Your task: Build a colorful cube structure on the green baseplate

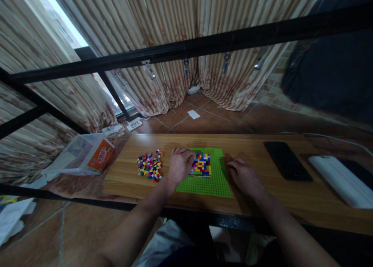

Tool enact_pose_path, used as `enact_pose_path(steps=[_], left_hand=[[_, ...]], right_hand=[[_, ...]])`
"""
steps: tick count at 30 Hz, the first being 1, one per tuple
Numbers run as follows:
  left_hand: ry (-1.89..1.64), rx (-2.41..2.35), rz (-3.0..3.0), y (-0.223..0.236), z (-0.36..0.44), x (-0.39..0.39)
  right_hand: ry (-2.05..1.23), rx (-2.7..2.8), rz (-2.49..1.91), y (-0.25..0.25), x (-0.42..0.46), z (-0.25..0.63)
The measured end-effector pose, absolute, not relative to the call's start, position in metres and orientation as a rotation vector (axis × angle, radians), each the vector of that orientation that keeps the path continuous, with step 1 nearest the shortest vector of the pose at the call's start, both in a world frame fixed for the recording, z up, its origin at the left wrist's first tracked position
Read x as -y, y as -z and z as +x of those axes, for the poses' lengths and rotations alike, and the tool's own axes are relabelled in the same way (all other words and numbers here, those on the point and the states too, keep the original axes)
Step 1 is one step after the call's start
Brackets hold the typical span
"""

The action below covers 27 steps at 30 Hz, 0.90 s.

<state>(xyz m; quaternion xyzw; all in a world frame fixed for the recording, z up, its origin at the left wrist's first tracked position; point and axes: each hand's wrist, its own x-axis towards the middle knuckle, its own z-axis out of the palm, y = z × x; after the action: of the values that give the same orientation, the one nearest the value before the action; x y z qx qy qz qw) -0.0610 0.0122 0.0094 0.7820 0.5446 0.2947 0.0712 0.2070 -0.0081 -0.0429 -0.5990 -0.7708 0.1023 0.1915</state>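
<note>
On the table lies a green studded baseplate (220, 177), with a square block of small multicoloured bricks (202, 166) built up on it. My left hand (180, 165) reaches over the plate's left part. Its fingers are pinched at the upper left of the brick block, and what they hold is too small or hidden to make out. Just beyond the plate's right edge, my right hand (244, 177) rests low over the tabletop, fingers loosely bent and apart from the thumb, with nothing visible in them. A pile of loose coloured bricks (150, 166) lies left of the plate.
The wooden table (122, 177) carries a black phone-like slab (287, 161) and a white oblong object (339, 180) on the right. At its left end stands a clear plastic box (78, 152) with an orange label. A dark metal rail (204, 45) crosses beyond the table, before striped curtains.
</note>
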Motion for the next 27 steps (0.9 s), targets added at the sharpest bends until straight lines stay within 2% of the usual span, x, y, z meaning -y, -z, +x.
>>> enact_pose_path(steps=[5,17,27], left_hand=[[-0.93,-1.641,2.37,-0.005,-0.062,-0.015],[-1.135,-1.559,2.009,0.0,-0.059,-0.014],[-1.162,-1.452,1.458,0.016,-0.054,-0.034]], right_hand=[[-0.316,2.159,-1.681,0.043,0.008,0.207],[-0.309,2.139,-1.667,0.043,0.009,0.207],[-0.274,2.181,-1.671,0.042,0.009,0.207]])
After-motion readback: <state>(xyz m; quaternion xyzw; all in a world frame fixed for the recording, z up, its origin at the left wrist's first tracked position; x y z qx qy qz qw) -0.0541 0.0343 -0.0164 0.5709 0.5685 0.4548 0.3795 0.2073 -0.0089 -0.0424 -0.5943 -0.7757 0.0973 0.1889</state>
